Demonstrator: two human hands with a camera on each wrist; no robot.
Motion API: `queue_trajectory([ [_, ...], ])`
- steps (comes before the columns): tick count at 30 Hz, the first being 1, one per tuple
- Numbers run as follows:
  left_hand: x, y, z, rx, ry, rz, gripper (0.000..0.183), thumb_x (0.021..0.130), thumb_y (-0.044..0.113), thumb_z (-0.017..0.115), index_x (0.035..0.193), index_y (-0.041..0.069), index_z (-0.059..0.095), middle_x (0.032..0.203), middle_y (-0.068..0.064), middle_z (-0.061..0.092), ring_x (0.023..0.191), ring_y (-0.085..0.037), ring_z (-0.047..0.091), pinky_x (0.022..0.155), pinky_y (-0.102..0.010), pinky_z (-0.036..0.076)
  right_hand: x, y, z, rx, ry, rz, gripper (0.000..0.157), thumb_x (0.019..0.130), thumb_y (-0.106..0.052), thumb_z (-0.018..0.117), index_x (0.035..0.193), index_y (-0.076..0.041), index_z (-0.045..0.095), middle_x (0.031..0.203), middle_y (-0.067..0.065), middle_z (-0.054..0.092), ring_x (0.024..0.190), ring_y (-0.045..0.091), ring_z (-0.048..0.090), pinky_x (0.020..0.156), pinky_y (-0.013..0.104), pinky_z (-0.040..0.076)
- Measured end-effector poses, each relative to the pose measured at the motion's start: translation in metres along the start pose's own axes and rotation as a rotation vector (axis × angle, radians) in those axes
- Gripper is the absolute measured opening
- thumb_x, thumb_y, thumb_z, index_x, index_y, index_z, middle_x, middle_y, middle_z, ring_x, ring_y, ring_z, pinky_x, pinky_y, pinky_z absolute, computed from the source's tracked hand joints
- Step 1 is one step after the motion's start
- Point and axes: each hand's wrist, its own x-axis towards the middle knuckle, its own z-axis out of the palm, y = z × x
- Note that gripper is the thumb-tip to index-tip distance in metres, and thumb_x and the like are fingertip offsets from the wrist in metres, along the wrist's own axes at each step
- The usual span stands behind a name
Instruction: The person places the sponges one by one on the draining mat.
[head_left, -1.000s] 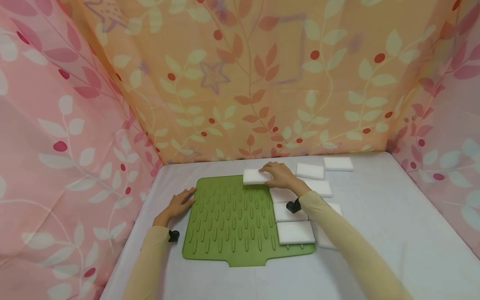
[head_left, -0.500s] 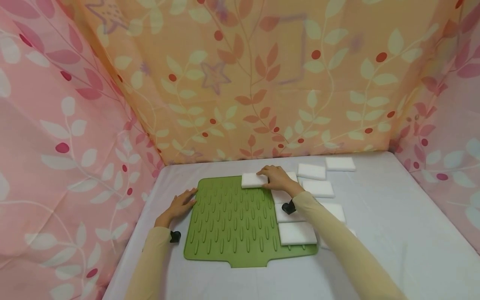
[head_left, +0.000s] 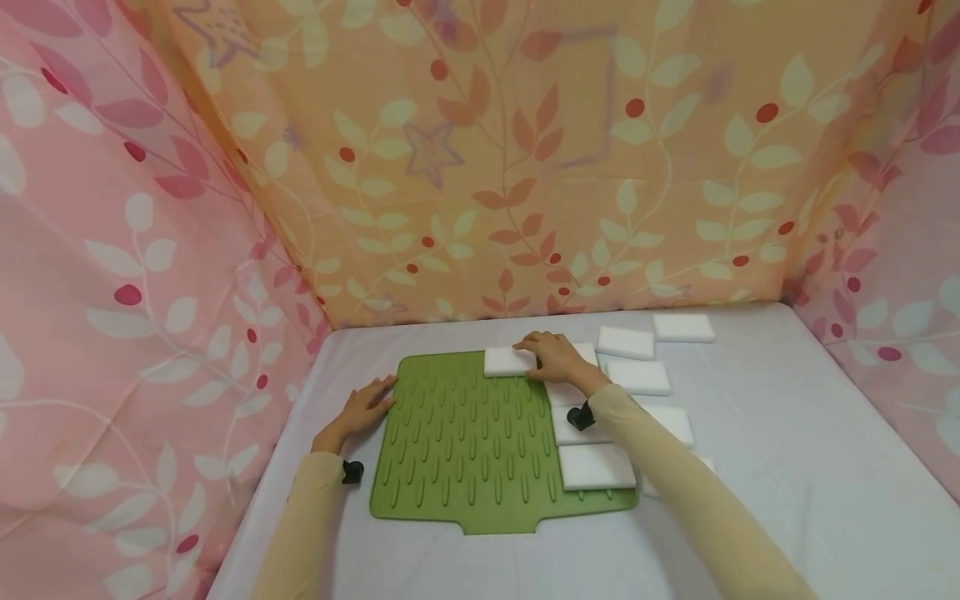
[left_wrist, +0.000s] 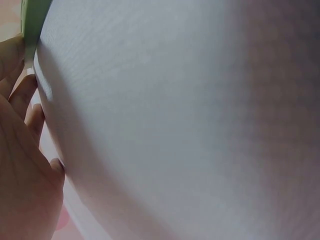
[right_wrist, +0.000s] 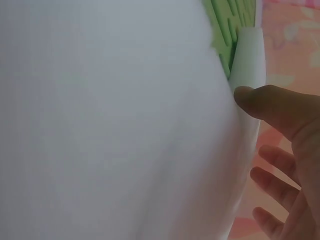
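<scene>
A green ridged mat point(head_left: 457, 442) lies on the white-covered table. At its far edge, my right hand point(head_left: 557, 358) pinches a white sponge block point(head_left: 506, 361) between thumb and index finger; the block sits flat on the ridges. In the right wrist view, the thumb point(right_wrist: 246, 95) presses against a white block and the other visible fingers stay off it. More white blocks run down the mat's right side, the nearest block point(head_left: 597, 467) fully visible. My left hand point(head_left: 362, 411) rests by the mat's left edge, fingers extended and touching it.
Several loose white blocks lie right of the mat, including a near one point(head_left: 637, 377), another behind it point(head_left: 626, 342) and a far one point(head_left: 684, 327). My right forearm partly covers others. A patterned cloth wall point(head_left: 480, 167) rises behind the table.
The white block in my right hand has lowered from slightly raised to flat on the mat's far edge. My left hand stays at the mat's left edge.
</scene>
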Motion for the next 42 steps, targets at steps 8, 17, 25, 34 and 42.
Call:
queue_trajectory([
  [8, 0.000, 0.000, 0.000, 0.024, 0.007, -0.003, 0.052, 0.097, 0.024, 0.049, 0.144, 0.008, 0.033, 0.147, -0.017, 0.032, 0.137, -0.041, 0.021, 0.105, -0.067, 0.002, -0.010, 0.005, -0.014, 0.005, 0.065, -0.011, 0.062, 0.080, -0.032, 0.072, 0.136, -0.016, 0.049, 0.132, 0.010, 0.051, 0.118, 0.033, 0.048, 0.093, 0.055, 0.038],
  [17, -0.002, 0.002, 0.000, 0.022, -0.015, -0.024, 0.054, 0.097, 0.025, 0.048, 0.145, 0.007, 0.031, 0.148, -0.017, 0.030, 0.138, -0.041, 0.019, 0.106, -0.066, 0.000, -0.027, 0.024, -0.028, 0.017, 0.138, -0.006, 0.058, 0.081, -0.030, 0.071, 0.133, -0.014, 0.051, 0.129, 0.010, 0.053, 0.116, 0.034, 0.049, 0.091, 0.056, 0.038],
  [25, -0.002, 0.002, 0.000, 0.012, 0.006, -0.007, 0.053, 0.096, 0.023, 0.049, 0.144, 0.006, 0.034, 0.147, -0.018, 0.032, 0.137, -0.042, 0.020, 0.105, -0.067, 0.001, -0.044, 0.050, -0.042, 0.014, 0.187, 0.037, 0.056, 0.082, -0.030, 0.071, 0.131, -0.013, 0.053, 0.130, 0.011, 0.053, 0.120, 0.032, 0.046, 0.092, 0.058, 0.036],
  [34, -0.001, -0.003, 0.002, 0.030, 0.012, 0.001, 0.053, 0.096, 0.025, 0.049, 0.144, 0.008, 0.033, 0.147, -0.018, 0.033, 0.137, -0.042, 0.021, 0.104, -0.068, 0.003, -0.066, 0.077, -0.051, -0.004, 0.317, 0.026, 0.051, 0.080, -0.023, 0.072, 0.126, -0.006, 0.056, 0.123, 0.016, 0.057, 0.110, 0.039, 0.052, 0.087, 0.060, 0.037],
  [42, -0.002, 0.000, 0.002, 0.043, 0.009, -0.001, 0.053, 0.097, 0.027, 0.048, 0.144, 0.007, 0.033, 0.147, -0.019, 0.032, 0.136, -0.043, 0.021, 0.104, -0.068, 0.004, -0.089, 0.107, -0.053, -0.052, 0.318, 0.095, 0.048, 0.083, -0.026, 0.067, 0.126, -0.006, 0.056, 0.121, 0.018, 0.055, 0.108, 0.042, 0.051, 0.086, 0.061, 0.036],
])
